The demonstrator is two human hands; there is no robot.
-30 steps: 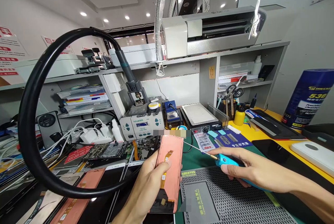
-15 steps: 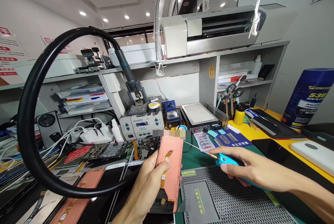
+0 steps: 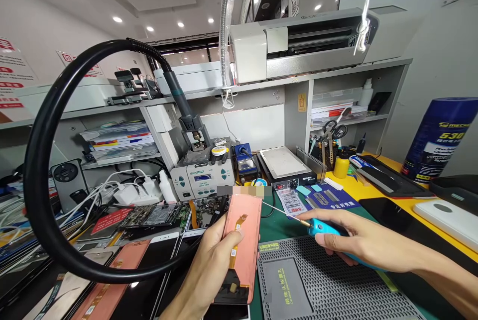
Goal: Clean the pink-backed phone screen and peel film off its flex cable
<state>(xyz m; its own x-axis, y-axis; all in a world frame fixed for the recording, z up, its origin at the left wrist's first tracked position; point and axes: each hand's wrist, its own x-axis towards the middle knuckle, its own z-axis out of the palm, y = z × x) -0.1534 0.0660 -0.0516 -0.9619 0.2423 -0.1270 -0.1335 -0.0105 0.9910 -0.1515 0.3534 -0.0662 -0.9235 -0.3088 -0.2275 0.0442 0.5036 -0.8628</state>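
Observation:
My left hand point(image 3: 209, 260) grips a phone screen point(image 3: 249, 245) by its side, its copper-coloured back turned toward me. A gold flex cable point(image 3: 233, 255) lies on that back beneath my thumb. In my right hand point(image 3: 368, 243) is a blue-handled tool point(image 3: 321, 228), with a thin metal shaft point(image 3: 284, 211) reaching left. The shaft's tip is at the screen's upper right edge; whether it touches cannot be made out. Blurred blocks cover the screen's top edge.
A grey perforated mat point(image 3: 354, 280) lies below my right hand. Phone screens point(image 3: 127, 255) lie at left under a looping black hose point(image 3: 32, 160). Behind stand a hot-air station point(image 3: 203, 180), a flat heating plate point(image 3: 286, 163) and a blue spray can point(image 3: 440, 141).
The whole view has shifted very slightly. Both hands keep the same hold, and the tool's tip stays at the screen's upper edge.

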